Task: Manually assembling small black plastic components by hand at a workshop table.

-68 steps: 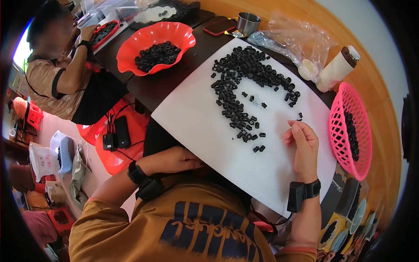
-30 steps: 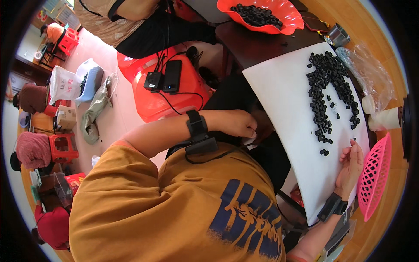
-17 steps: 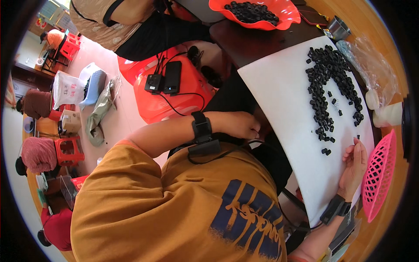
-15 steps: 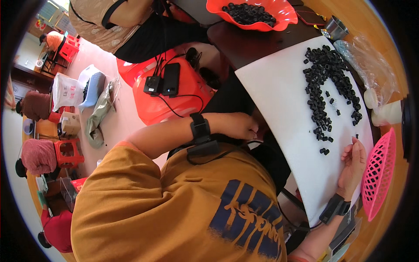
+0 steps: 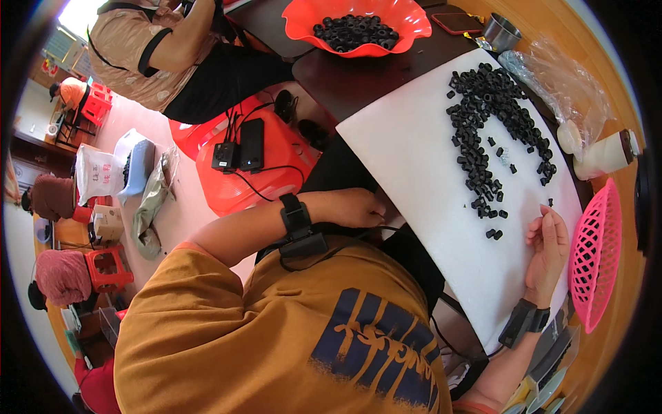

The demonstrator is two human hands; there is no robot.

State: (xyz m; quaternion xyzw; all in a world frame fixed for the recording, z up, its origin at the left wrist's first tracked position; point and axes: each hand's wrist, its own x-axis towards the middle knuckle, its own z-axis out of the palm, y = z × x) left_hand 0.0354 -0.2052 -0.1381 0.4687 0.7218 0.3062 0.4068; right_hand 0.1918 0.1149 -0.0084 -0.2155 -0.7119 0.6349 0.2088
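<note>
Now the view is swung back up toward the tabletop compared with half a second ago, so more of the white sheet and the whole red bowl of black rings are taken in; the hands themselves are hardly displaced. The right hand is rested on the near right part of the sheet, fingers curled loosely inward with the fingertips drawn together, just beside two stray black rings; whether a ring is pinched between them cannot be told, as the tips are too small to read. The left hand is kept low at the near edge of the sheet, fingers bent and partly hidden under that edge, so its hold, if any, cannot be told. A black wrist device is worn on the left forearm and another on the right. The main pile of black rings is spread in an arc across the far right of the sheet, well apart from the left hand and near the right. A pink mesh basket is set just beside the right hand, off the sheet's right edge. Judged from the unchanged hand positions, the picking at the loose rings is taken as continuing rather than finished.
</note>
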